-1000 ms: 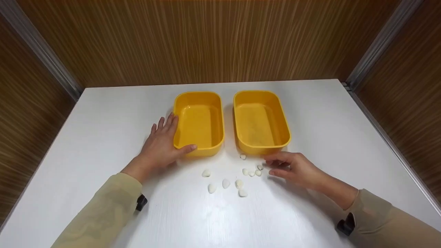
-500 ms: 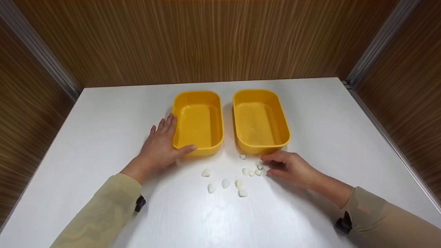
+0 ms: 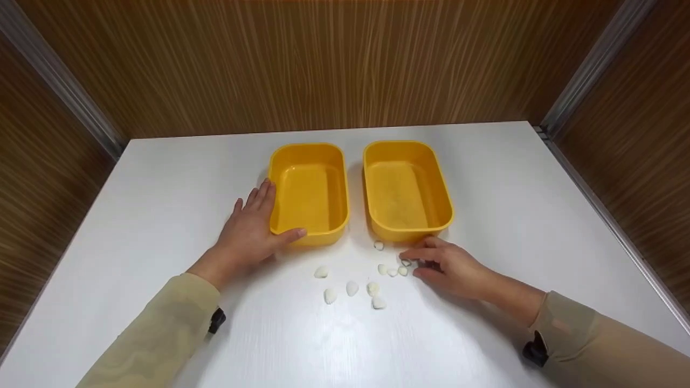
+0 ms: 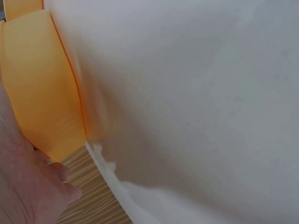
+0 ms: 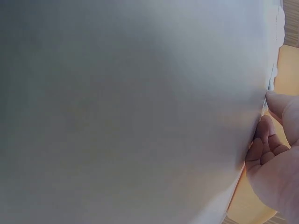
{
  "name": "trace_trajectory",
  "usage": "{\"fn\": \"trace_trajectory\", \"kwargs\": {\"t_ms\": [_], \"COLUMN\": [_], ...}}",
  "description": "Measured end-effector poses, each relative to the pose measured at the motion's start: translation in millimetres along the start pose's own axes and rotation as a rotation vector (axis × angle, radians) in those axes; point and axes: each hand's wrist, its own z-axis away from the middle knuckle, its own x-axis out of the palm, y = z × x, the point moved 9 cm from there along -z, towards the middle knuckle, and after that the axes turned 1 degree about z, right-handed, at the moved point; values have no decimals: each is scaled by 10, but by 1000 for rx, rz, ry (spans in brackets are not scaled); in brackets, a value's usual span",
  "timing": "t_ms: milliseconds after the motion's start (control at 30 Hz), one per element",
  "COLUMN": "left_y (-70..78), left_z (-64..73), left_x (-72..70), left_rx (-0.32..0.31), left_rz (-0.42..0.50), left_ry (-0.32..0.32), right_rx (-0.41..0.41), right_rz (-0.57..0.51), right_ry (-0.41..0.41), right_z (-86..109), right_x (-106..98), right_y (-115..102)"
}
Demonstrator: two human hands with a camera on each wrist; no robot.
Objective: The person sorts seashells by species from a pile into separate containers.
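Observation:
My left hand [image 3: 249,229] rests against the left yellow container [image 3: 310,237], its straight fingers along the outer left wall and its thumb over the near rim. In the left wrist view, part of the hand [image 4: 28,182] shows beside the yellow wall. My right hand [image 3: 450,267] is low over the white table, near the front of the right container [image 3: 409,235]. Its index finger and thumb are apart, around a small white pebble-like piece [image 3: 406,263]. The index fingertip is right at that piece. In the right wrist view, the fingertips face the table surface, and the piece is hidden.
Several small white pieces [image 3: 392,272] lie close by, and one [image 3: 379,246] sits just before the right container. Larger white pieces [image 3: 352,288] are scattered nearer to me. Wood-grain panels [image 3: 334,64] wall in the table [image 3: 302,345] at the back and sides.
My right hand has moved left, bringing its index fingertip to the small white piece. My left hand has stayed on the left container, and the pieces lie where they were.

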Motion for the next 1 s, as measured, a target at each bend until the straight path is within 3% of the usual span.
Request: {"fn": "trace_trajectory", "kwargs": {"t_ms": [500, 767, 1000], "left_y": [-22, -30, -11], "left_z": [-16, -18, -6], "left_x": [22, 27, 24], "left_rx": [-8, -19, -11], "left_rz": [5, 12, 13], "left_ry": [-3, -7, -3], "right_rx": [-41, -27, -78], "right_rz": [-31, -38, -1], "right_ry": [86, 63, 66], "right_z": [2, -3, 8], "right_x": [-55, -45, -48], "right_y": [-22, -11, -66]}}
